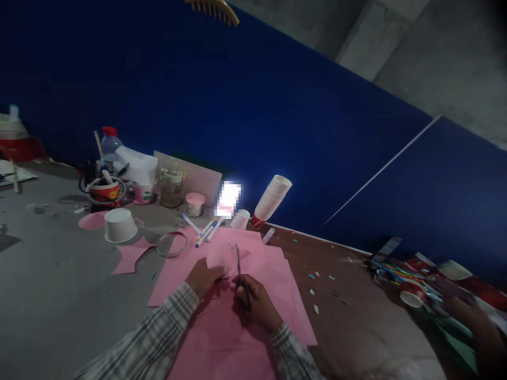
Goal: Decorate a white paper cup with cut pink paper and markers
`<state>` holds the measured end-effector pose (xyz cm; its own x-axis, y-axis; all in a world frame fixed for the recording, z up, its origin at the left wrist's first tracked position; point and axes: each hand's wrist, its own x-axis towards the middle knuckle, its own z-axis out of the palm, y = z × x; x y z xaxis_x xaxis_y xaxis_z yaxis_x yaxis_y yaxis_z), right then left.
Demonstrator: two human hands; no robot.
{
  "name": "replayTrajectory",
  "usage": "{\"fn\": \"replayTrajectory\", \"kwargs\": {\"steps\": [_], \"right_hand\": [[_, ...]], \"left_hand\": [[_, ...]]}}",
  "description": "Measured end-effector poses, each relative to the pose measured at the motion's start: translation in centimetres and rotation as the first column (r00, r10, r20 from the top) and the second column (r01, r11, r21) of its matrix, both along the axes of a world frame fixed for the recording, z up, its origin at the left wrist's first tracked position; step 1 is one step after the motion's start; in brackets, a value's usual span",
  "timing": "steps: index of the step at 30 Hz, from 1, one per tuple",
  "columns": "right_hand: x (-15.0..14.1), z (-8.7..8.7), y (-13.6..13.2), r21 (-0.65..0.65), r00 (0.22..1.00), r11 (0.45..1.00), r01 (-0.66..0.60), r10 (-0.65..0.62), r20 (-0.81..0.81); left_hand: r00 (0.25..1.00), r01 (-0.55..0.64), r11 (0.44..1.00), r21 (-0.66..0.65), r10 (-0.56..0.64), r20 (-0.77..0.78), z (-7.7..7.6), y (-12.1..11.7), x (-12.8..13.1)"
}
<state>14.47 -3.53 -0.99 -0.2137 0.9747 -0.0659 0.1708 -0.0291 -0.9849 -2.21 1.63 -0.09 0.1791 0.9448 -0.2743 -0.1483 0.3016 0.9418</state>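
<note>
Nearest, both hands are over a pile of pink sheets (285, 295), which appears to serve as the work surface. The left hand (205, 278) is closed narrowly, thumb and fingers pinching a pink piece (217, 258), presumably to steady it beside the blades. The right hand (253, 301) is curled round the handles of the scissors (238, 264), held with the points directed away from the body, which would suit cutting.

Position: the piece extends forward from the left fingertips. The scissors' handles lie within the right hand; the blades project ahead of it, along the right side of the piece. Whether they touch it, or stand apart from each other, cannot be told.

Beyond the left hand, a ring (171, 256) overlaps the pile's edge, near a pink offcut (132, 256). Pens (204, 232) lie at the pile's far edge, apparently within reach. Behind them, a lit phone (228, 199) stands raised, probably for viewing. A cup stack (272, 199) leans near the blue partition (277, 105).
</note>
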Motion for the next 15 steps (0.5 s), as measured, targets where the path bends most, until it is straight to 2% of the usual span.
{"fn": "replayTrajectory", "kwargs": {"steps": [8,15], "right_hand": [[0.03,0.24,0.07,-0.037,1.0,0.999,0.001,-0.001,-0.023],[0.13,0.11,0.0,-0.037,0.999,0.999,-0.006,0.005,-0.041]], "left_hand": [[0.999,0.015,1.0,0.008,-0.015,-0.031,0.74,0.12,-0.31],[0.998,0.05,0.999,0.015,-0.049,-0.046,0.26,0.35,-0.43]]}}
